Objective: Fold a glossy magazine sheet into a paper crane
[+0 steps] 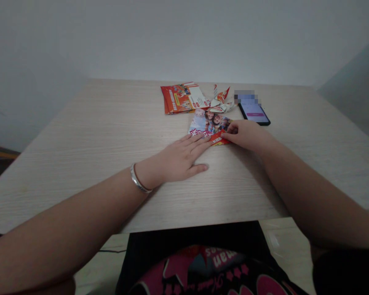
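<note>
A printed paper leaflet (203,121) with a photo and red lettering lies on the table in front of me. My left hand (180,159) rests flat with fingers stretched out, its fingertips over the leaflet's lower left edge and its thumb on the bare tabletop. With thumb and forefinger my right hand (244,133) pinches the red lower right corner of the same leaflet. The fingers hide part of the leaflet's near edge. Folded paper pieces (223,102), red and white, lie just behind it.
Orange and white leaflets (183,98) form a stack at the back, left of the folded pieces. A phone (254,110) with a lit screen lies to the right, near my right hand. The pale wooden table (110,123) ends at a wall behind.
</note>
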`<action>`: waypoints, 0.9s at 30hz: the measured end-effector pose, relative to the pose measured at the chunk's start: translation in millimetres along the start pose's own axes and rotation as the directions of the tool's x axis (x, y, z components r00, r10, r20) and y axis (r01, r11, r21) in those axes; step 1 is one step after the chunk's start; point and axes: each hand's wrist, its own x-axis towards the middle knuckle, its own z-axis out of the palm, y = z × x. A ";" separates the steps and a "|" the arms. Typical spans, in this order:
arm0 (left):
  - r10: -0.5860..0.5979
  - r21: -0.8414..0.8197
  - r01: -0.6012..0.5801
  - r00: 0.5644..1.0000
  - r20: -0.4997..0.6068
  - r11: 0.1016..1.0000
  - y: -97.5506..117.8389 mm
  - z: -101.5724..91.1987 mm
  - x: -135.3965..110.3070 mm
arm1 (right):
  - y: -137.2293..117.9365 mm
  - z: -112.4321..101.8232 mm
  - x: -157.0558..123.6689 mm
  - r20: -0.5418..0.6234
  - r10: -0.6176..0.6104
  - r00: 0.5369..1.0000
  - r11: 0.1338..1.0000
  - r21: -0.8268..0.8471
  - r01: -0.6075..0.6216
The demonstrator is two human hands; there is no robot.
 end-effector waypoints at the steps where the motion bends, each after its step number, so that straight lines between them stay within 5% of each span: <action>1: 0.012 -0.002 -0.012 1.000 0.006 1.000 -0.2 -0.2 0.1 | 1.5 0.9 0.3 -0.014 -0.011 1.000 1.000 0.022 0.011; 9: -0.017 0.024 0.016 0.997 0.072 1.000 2.4 -3.7 0.8 | 3.2 1.0 -7.3 -0.071 -0.206 0.976 0.975 0.069 0.211; 13: -0.017 0.029 0.015 0.997 0.077 0.999 3.3 -4.9 0.6 | -0.6 2.6 -9.4 -0.124 -0.238 0.963 0.971 -0.049 0.233; 27: -0.027 0.030 0.024 0.994 0.108 0.999 2.2 -3.7 1.2 | -0.3 12.7 -2.1 -0.097 -0.220 0.971 0.975 -0.036 0.217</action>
